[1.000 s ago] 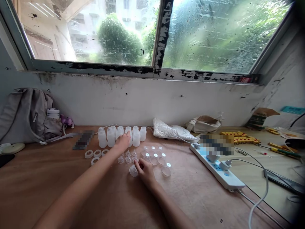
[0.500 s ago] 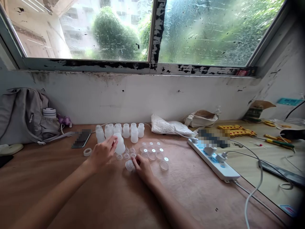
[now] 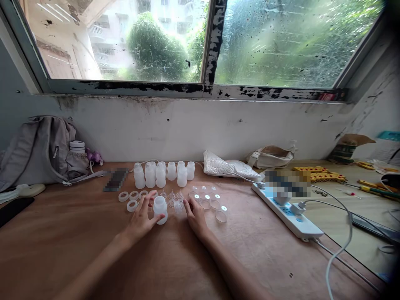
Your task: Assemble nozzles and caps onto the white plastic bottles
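My left hand [image 3: 140, 216] curves around a small frosted baby bottle [image 3: 160, 208] standing upright on the brown table, thumb across its front. A clear ribbed plastic cap [image 3: 178, 206] lies against the fingertips of my right hand [image 3: 195, 214], which are pinched together on its side. Several white screw rings [image 3: 123, 196] lie left of my left hand, and part of that group is hidden by the fingers. Between the hands, clear bottle nipples [image 3: 171, 195] stand in a cluster. Right of my right hand lie clear round caps [image 3: 221, 216] and small white discs [image 3: 224, 208].
More frosted bottles [image 3: 139, 177] stand in rows behind. A white power strip [image 3: 290, 214] with cables lies to the right. Along the wall are a grey backpack [image 3: 46, 146], a phone [image 3: 115, 180], a white padded pouch [image 3: 226, 166] and a beige bag [image 3: 271, 157].
The bottle in my left hand has gone from tilted and raised to upright on the table, nearer me. The clear cap and right hand have shifted slightly back and right; more rings show.
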A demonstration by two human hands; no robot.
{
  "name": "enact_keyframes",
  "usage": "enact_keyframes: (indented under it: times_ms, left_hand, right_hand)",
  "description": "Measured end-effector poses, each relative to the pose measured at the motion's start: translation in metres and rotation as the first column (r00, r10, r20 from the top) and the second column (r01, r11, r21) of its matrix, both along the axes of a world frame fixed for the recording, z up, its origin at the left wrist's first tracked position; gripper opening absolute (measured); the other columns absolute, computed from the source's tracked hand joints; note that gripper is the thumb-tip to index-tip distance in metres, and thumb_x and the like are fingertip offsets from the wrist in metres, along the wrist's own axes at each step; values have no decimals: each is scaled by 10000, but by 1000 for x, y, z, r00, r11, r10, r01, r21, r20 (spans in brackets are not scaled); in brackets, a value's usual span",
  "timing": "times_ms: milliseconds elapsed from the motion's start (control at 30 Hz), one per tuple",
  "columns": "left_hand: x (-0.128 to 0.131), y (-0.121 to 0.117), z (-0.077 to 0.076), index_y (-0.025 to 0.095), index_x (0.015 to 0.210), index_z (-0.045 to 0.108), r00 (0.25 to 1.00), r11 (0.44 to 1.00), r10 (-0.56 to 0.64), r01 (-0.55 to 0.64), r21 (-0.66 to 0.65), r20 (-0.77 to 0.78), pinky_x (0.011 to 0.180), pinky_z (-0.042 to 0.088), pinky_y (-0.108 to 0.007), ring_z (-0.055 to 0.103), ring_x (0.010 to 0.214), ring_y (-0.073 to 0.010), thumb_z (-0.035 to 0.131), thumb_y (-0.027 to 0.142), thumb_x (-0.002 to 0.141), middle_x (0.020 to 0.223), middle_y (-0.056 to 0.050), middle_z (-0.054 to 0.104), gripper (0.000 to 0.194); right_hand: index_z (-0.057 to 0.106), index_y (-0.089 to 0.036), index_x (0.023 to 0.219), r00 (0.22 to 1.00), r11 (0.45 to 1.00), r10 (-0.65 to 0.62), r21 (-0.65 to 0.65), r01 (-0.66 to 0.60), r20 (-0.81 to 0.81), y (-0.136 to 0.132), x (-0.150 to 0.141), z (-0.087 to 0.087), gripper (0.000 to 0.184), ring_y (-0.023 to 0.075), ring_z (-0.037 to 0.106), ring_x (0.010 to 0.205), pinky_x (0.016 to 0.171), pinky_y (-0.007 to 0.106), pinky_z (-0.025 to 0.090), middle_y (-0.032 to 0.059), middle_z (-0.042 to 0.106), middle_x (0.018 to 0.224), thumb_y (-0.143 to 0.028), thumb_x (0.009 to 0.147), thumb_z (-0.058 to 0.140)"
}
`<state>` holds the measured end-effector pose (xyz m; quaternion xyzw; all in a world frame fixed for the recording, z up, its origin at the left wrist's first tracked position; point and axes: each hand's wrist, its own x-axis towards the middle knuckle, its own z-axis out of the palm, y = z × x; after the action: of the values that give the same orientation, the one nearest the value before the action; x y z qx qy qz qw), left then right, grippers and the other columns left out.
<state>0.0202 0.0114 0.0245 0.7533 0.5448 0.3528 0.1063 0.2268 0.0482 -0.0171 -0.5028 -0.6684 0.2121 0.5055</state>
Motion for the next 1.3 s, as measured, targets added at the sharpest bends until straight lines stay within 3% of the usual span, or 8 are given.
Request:
enact_keyframes:
  times_ms: [67, 167, 300, 400, 600, 933, 1300]
  left_hand:
    - [5, 8, -14, 225, 1230, 282, 986, 994, -11, 29, -104, 167, 747, 484, -328, 567, 920, -206, 653, 421, 643, 1099, -85, 517, 721]
    - [12, 17, -27, 204, 1137, 375, 945, 978, -47, 110, -176, 325, 764, 478, -330, 587, 885, -195, 619, 409, 680, 1005, -59, 578, 557]
    - [15, 16, -28, 247, 1151, 448, 971, 995, -83, 93, -32, 222, 845, 437, -351, 547, 965, -208, 615, 398, 684, 1073, -48, 553, 518]
    - [14, 13, -27, 268, 1207, 412, 984, 997, -77, 78, -1, 161, 821, 453, -334, 549, 958, -201, 628, 396, 669, 1044, -35, 568, 594]
    - [8, 13, -28, 254, 1088, 508, 991, 994, -104, 103, 21, 86, 778, 471, -309, 565, 910, -194, 626, 389, 666, 1001, -33, 570, 459]
    - [2, 11, -28, 264, 1165, 483, 976, 977, -212, 212, 6, 59, 817, 457, -314, 548, 903, -186, 618, 345, 687, 989, -33, 520, 504]
    - [3, 8, -26, 268, 1156, 491, 965, 971, -235, 239, -26, 115, 819, 455, -326, 543, 906, -190, 621, 351, 687, 990, -37, 520, 494]
  right_hand:
    - [425, -208, 613, 998, 1000, -6, -15, 5, -69, 0, 0, 1, 313, 134, 440, 512, 512, 250, 336, -22, 474, 555, -430, 832, 403]
    - [420, -214, 633, 979, 997, 10, -70, -25, -204, 0, 1, 3, 298, 126, 422, 469, 461, 245, 344, -34, 442, 541, -439, 829, 404]
    - [423, -220, 710, 919, 985, 27, -147, -92, -394, 1, 1, 5, 254, 98, 383, 389, 354, 219, 310, -49, 410, 559, -445, 828, 400]
    - [426, -218, 740, 887, 984, 48, -133, -121, -458, 1, -1, 5, 234, 79, 389, 378, 339, 207, 311, -48, 423, 606, -433, 829, 405]
    - [440, -197, 774, 900, 977, 116, -115, -180, -421, -6, -8, 4, 223, 62, 442, 388, 376, 200, 349, -40, 465, 658, -405, 843, 403]
    - [443, -194, 786, 928, 972, 158, -113, -207, -338, -13, -11, 7, 220, 67, 462, 415, 401, 201, 369, -31, 470, 681, -397, 850, 386]
    - [446, -192, 758, 910, 960, 192, -122, -252, -369, -14, -12, 10, 230, 70, 457, 427, 421, 204, 371, -33, 477, 667, -400, 845, 407]
